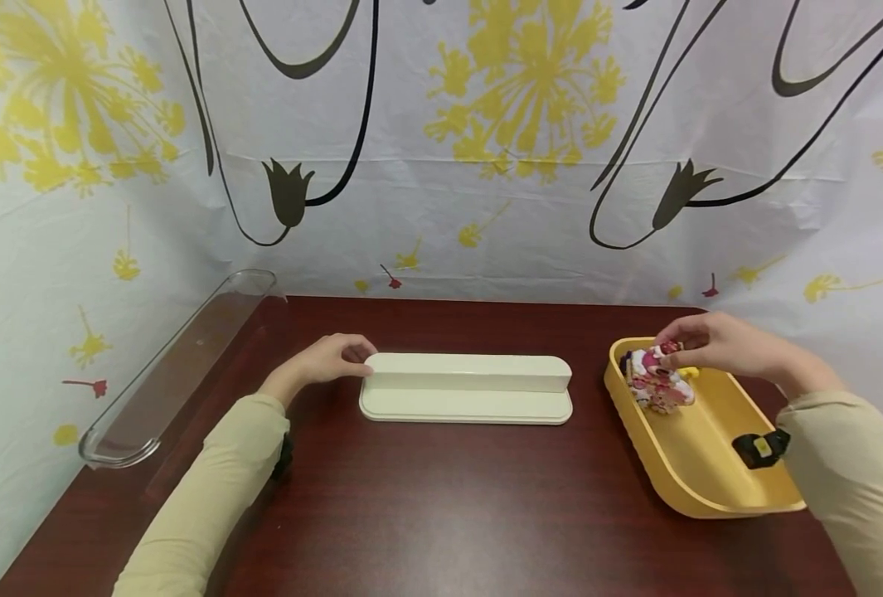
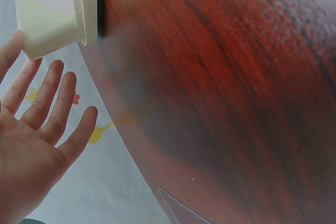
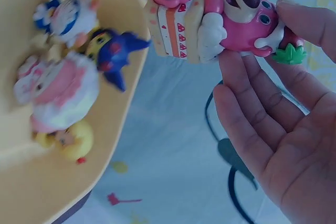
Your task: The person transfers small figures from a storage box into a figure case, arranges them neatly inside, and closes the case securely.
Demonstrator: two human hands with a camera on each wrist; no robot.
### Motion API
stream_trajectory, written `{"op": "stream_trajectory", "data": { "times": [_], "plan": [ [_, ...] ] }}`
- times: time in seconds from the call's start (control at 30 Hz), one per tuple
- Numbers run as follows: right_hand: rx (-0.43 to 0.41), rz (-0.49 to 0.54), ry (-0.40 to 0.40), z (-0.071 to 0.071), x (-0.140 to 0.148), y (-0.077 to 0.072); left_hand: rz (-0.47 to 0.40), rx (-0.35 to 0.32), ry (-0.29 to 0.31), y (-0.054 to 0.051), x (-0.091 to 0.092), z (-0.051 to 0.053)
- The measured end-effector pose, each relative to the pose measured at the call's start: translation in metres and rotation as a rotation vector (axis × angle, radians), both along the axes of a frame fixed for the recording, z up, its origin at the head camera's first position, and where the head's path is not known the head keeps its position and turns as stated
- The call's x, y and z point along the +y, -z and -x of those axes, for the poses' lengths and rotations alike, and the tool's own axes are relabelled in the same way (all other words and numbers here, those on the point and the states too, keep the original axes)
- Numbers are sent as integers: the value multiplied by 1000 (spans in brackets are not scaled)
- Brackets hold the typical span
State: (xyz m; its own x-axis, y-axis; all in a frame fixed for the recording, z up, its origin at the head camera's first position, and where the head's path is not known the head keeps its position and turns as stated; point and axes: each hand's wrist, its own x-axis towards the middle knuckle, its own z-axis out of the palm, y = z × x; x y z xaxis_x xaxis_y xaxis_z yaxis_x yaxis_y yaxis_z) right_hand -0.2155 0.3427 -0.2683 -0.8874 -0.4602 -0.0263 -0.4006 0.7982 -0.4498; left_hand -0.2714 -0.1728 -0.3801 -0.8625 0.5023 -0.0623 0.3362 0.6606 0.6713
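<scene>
My right hand (image 1: 739,347) pinches a pink bear figurine (image 3: 241,19) on a cake slice between thumb and fingers, over the far end of a yellow tray (image 1: 644,444). Inside that tray, in the right wrist view, lie a white-and-pink sheep figurine (image 3: 68,95), a dark blue figurine (image 3: 113,53), a yellow-haired one (image 3: 79,137) and a white one with blue (image 3: 68,19). At the left end of a cream stepped stand (image 1: 463,404), my left hand (image 1: 329,358) touches the corner with thumb and forefinger. Its other fingers (image 2: 58,108) extend loosely, off the stand.
A long clear plastic cover (image 1: 187,365) lies along the left edge of the dark red wooden table (image 1: 426,506). Behind the table hangs a white cloth (image 1: 426,207) with yellow flowers. A black wrist strap piece (image 1: 762,448) shows above the tray.
</scene>
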Motion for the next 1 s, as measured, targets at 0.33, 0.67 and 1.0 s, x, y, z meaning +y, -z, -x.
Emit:
{"op": "stream_trajectory", "data": {
  "times": [0.33,0.67,1.0],
  "plan": [
    [-4,31,-66,7,-36,-11,2,-7,-15,2,0,0],
    [-17,27,-81,13,-78,-10,-1,-1,5,0,2,0],
    [-58,79,-159,23,-115,9,3,-20,-9,1,1,1]
  ]
}}
